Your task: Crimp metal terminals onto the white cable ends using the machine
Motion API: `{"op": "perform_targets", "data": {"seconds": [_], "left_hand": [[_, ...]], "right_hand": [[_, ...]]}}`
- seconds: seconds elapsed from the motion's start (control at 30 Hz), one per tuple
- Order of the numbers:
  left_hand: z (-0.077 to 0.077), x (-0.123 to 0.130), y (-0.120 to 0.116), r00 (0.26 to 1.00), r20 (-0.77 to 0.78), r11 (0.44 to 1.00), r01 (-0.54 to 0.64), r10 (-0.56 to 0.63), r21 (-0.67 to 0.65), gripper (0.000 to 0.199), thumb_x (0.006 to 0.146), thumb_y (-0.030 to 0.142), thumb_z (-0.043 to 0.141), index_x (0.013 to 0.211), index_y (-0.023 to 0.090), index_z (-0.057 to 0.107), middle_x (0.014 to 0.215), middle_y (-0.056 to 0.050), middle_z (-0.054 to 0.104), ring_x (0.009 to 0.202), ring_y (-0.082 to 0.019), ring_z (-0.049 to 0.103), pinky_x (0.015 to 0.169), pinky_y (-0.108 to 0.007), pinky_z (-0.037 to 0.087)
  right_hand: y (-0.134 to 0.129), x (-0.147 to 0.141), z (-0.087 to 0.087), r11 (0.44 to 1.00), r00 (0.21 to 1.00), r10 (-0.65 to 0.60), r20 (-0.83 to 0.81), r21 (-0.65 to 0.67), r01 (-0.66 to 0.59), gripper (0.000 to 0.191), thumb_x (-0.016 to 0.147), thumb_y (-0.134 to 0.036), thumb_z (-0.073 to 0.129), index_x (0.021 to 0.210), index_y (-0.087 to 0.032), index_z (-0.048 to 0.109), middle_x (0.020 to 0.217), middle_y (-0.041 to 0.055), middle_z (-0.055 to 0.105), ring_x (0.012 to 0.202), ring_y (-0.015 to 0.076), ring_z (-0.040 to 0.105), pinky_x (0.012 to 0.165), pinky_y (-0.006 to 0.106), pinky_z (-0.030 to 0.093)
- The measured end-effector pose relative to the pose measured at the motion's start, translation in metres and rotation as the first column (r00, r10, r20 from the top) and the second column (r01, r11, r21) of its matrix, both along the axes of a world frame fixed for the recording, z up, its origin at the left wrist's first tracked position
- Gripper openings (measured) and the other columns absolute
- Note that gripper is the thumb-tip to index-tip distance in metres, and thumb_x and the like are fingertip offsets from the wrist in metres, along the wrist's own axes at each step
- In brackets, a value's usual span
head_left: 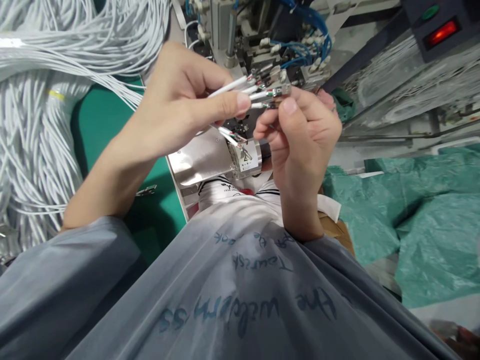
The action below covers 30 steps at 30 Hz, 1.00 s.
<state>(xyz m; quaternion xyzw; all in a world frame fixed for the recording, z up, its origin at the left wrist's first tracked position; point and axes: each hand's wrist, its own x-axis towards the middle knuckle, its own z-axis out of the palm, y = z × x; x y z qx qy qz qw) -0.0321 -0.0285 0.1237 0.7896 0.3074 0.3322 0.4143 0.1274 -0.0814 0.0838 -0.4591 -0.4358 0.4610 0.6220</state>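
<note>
In the head view my left hand (198,100) is closed round several white cables (232,86), thumb pressed along them. Their ends fan out to the right, with coloured wires and small metal connectors. A few more white cable ends (230,135) stick out below that hand. My right hand (302,125) pinches one metal connector (277,95) at the end of a cable between thumb and forefinger; its other fingers curl in. Both hands are above a silver machine part (206,155), close together.
Large bundles of white cable (33,135) lie on a green mat (101,120) at left. A machine with blue air tubes (307,55) stands ahead. A dark box with a lit red switch (442,32) hangs upper right. Green sheeting (431,215) lies at right.
</note>
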Motion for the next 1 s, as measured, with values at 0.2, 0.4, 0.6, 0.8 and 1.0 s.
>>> {"op": "perform_targets", "data": {"seconds": [0.2, 0.4, 0.6, 0.8, 1.0], "left_hand": [[0.0018, 0.001, -0.0014, 1.0, -0.015, 1.0, -0.011, 0.011, -0.008, 0.05, 0.087, 0.041, 0.05, 0.05, 0.011, 0.039, 0.053, 0.004, 0.025, 0.051, 0.001, 0.023, 0.048, -0.017, 0.015], [-0.0011, 0.0009, 0.0001, 1.0, 0.022, 1.0, -0.006, 0.007, -0.023, 0.044, 0.086, 0.029, 0.057, 0.049, 0.01, 0.042, 0.052, 0.004, 0.026, 0.051, 0.0, 0.024, 0.048, -0.018, 0.015], [-0.002, 0.0008, 0.0002, 1.0, 0.029, 0.999, 0.003, -0.002, -0.037, 0.044, 0.086, 0.024, 0.057, 0.049, 0.011, 0.037, 0.053, 0.005, 0.023, 0.053, 0.001, 0.021, 0.048, -0.018, 0.013], [-0.0023, -0.0007, 0.0013, 1.0, 0.006, 0.999, 0.007, -0.006, -0.054, 0.042, 0.085, 0.023, 0.057, 0.049, 0.01, 0.041, 0.053, 0.005, 0.025, 0.053, 0.001, 0.024, 0.049, -0.017, 0.016], [-0.004, -0.002, 0.0013, 1.0, -0.023, 0.998, -0.022, 0.021, -0.063, 0.04, 0.085, 0.027, 0.058, 0.05, 0.009, 0.05, 0.051, 0.004, 0.027, 0.053, -0.001, 0.03, 0.049, -0.018, 0.018]], "right_hand": [[-0.0006, 0.0006, -0.0011, 1.0, 1.0, 0.016, -0.007, 0.006, -0.016, 0.011, 0.084, -0.038, 0.057, 0.084, -0.027, 0.06, 0.073, -0.0036, 0.065, 0.067, 0.0121, 0.063, 0.064, 0.024, 0.053], [-0.0015, 0.0004, 0.001, 1.0, 1.0, 0.01, -0.02, -0.011, -0.011, 0.009, 0.083, -0.035, 0.059, 0.084, -0.027, 0.061, 0.071, -0.0035, 0.063, 0.068, 0.0125, 0.064, 0.066, 0.026, 0.053], [-0.0014, 0.0009, -0.0002, 0.999, 1.0, -0.01, 0.017, -0.04, 0.011, 0.022, 0.078, -0.047, 0.063, 0.087, -0.027, 0.061, 0.07, -0.0022, 0.063, 0.07, 0.0146, 0.064, 0.067, 0.028, 0.054], [-0.0019, -0.0006, -0.0001, 1.0, 0.999, -0.014, -0.037, -0.014, 0.014, 0.021, 0.076, -0.046, 0.065, 0.084, -0.027, 0.062, 0.068, -0.0023, 0.063, 0.067, 0.014, 0.064, 0.065, 0.027, 0.054], [0.0019, -0.0019, -0.0021, 0.998, 0.998, -0.041, -0.04, -0.041, 0.039, 0.026, 0.073, -0.051, 0.066, 0.083, -0.027, 0.061, 0.068, -0.0017, 0.065, 0.066, 0.0147, 0.064, 0.062, 0.027, 0.054]]}}
